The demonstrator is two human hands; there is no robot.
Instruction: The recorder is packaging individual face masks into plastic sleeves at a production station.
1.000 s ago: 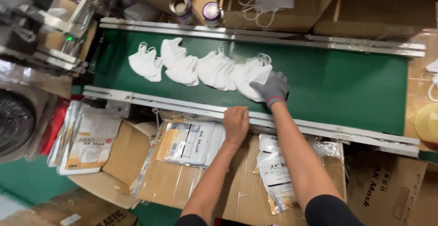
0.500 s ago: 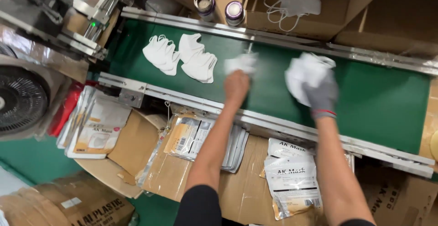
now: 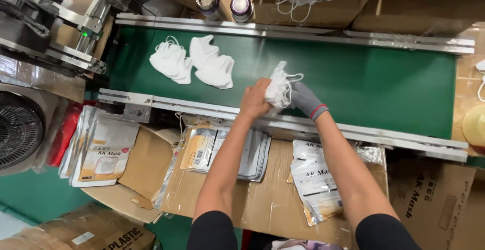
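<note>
There is one view only, from a camera on the person's head. It looks almost straight down from above, close enough that both forearms run up from the bottom edge to the middle of the frame. The green belt (image 3: 364,83) crosses the upper half, slightly tilted, its far rail near the top edge. Flattened cardboard (image 3: 273,204) on the near side fills the lower part. A fan (image 3: 17,131) is cut by the left edge.
</note>
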